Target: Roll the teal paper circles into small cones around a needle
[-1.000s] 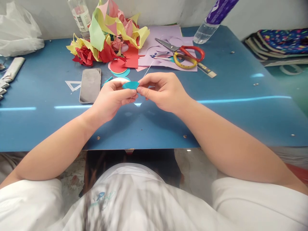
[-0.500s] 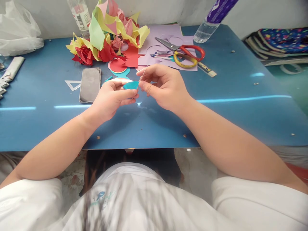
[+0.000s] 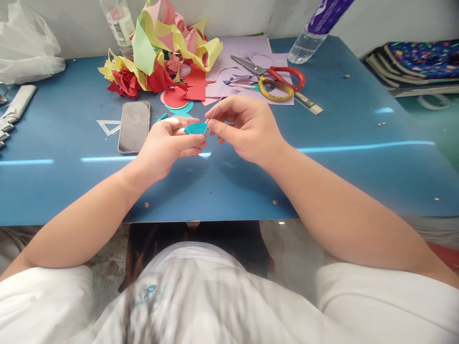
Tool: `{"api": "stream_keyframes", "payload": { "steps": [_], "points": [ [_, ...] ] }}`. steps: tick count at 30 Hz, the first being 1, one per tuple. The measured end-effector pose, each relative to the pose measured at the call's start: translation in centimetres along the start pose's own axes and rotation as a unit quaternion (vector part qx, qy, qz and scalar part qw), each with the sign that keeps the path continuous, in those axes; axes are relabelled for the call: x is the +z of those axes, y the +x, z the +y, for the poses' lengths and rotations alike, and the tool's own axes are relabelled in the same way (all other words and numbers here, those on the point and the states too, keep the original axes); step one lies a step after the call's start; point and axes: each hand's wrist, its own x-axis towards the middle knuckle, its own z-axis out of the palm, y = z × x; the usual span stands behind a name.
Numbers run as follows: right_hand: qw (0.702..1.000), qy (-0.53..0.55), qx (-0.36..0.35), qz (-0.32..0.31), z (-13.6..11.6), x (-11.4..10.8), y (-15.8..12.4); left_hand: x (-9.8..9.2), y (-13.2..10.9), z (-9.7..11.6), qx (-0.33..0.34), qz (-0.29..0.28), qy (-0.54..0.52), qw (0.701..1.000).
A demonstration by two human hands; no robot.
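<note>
Between the thumb and fingers of my left hand [image 3: 168,145] is a small piece of bright blue paper [image 3: 195,129], which looks folded. My right hand [image 3: 247,126] pinches a thin, pale stick or wire [image 3: 215,111] that slants across the right edge of the paper. Its upper end rises above my right fingers, and its lower end comes out below my left fingertips. Whether it pierces the paper or only lies against it, I cannot tell. Both hands hover close together over the blue table [image 3: 229,191].
Behind my hands are crumpled paper flowers [image 3: 150,71], red paper circles [image 3: 175,97], purple sheets [image 3: 215,79], scissors [image 3: 276,81] and a cutter blade [image 3: 309,103]. A phone [image 3: 134,128] and a set square [image 3: 107,127] lie left. Two bottles and a plastic bag [image 3: 28,45] stand along the wall.
The blue paper has shifted very slightly right and down between my left fingers. My right hand has moved a touch to the right, and the thin stick reaches a little higher.
</note>
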Motion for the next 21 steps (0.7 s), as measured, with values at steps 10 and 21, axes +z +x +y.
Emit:
{"api": "stream_keyframes", "payload": {
  "steps": [10, 21],
  "points": [
    [0.998, 0.045, 0.034, 0.013, -0.63, 0.29, -0.09, 0.21, -0.18, 0.07, 0.028, 0.003, 0.025, 0.999],
    [0.993, 0.099, 0.059, 0.015, -0.8, 0.25, -0.07, 0.16, -0.32, 0.45, 0.012, -0.001, 0.011, 1.0]
  ]
}}
